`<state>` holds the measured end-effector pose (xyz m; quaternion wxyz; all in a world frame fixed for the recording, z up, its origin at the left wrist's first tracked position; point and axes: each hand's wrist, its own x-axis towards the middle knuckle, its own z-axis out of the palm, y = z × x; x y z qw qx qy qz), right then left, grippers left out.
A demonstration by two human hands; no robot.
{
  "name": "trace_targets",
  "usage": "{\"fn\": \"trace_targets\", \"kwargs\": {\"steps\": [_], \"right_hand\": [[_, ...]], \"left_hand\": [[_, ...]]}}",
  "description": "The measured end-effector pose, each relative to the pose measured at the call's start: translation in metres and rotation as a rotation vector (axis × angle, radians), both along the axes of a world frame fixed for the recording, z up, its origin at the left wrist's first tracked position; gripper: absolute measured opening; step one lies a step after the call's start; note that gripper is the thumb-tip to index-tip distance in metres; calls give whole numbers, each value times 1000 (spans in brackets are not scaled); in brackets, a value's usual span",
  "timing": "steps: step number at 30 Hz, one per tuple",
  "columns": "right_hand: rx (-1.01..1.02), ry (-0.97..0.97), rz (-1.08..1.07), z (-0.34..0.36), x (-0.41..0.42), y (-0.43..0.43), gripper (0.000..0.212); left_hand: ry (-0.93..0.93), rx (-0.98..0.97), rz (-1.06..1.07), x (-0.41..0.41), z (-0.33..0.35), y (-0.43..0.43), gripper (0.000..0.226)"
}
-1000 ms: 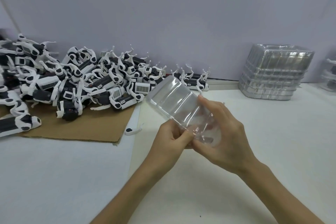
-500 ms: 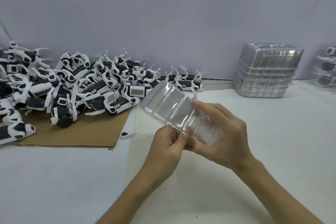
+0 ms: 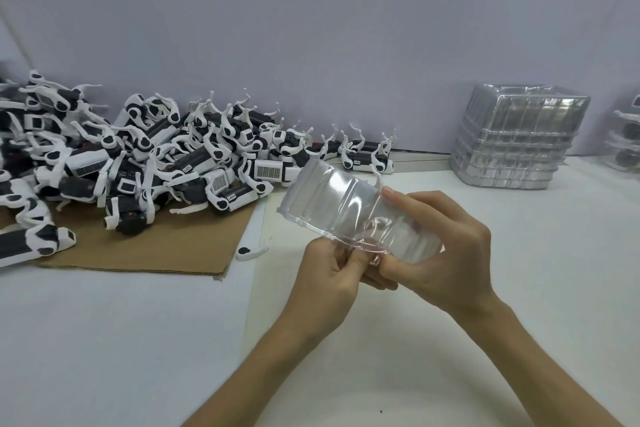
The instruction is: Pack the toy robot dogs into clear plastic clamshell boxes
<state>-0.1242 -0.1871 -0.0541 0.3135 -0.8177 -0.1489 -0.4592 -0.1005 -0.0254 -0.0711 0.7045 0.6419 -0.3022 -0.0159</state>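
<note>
Both hands clamped on 1 empty box (image 3: 360, 215) mid-frame: left (image 3: 329, 274) picks its edge, right (image 3: 440, 253) grips. Next, I'd say: pop it open, fetch dog (image 3: 239, 196) from left pile.

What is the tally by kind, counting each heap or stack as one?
left hand, right hand: 2
held clamshell box: 1
stack of empty boxes: 1
stack of filled boxes, cut off: 1
heap of toy dogs: 1
cardboard sheet: 1
loose toy part: 1
Total: 8
</note>
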Motion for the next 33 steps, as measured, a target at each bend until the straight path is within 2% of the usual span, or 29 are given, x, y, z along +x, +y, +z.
{"fn": "trace_targets", "kwargs": {"steps": [5, 9, 11, 13, 15, 18, 21, 27, 30, 33], "right_hand": [[-20, -27, -11, 2, 0, -3, 60], [-15, -30, -3, -3, 0, 5, 61], [-27, 73, 103, -6, 2, 9, 70], [92, 230, 269, -5, 1, 6, 72], [284, 380, 337, -3, 3, -1, 59], [300, 511, 293, -4, 9, -7, 30], [356, 483, 304, -7, 9, -2, 20], [410, 452, 360, -14, 9, 2, 17], [407, 456, 350, -12, 10, -2, 24], [301, 482, 374, -9, 8, -6, 27]], "left_hand": [[-9, 20, -1, 2, -4, -1, 34], [35, -29, -2, 5, -5, 4, 28], [110, -104, -4, 8, -5, 10, 24], [201, -171, -30, 13, -3, 14, 22], [286, -220, -38, 19, -3, 16, 22], [387, -308, -41, 22, -4, 13, 20], [478, -404, -137, 15, -8, 6, 23], [478, -378, -317, 4, -10, 1, 36], [490, -330, -315, 2, -11, -2, 39], [449, -276, -188, 3, -10, -5, 36]]}}
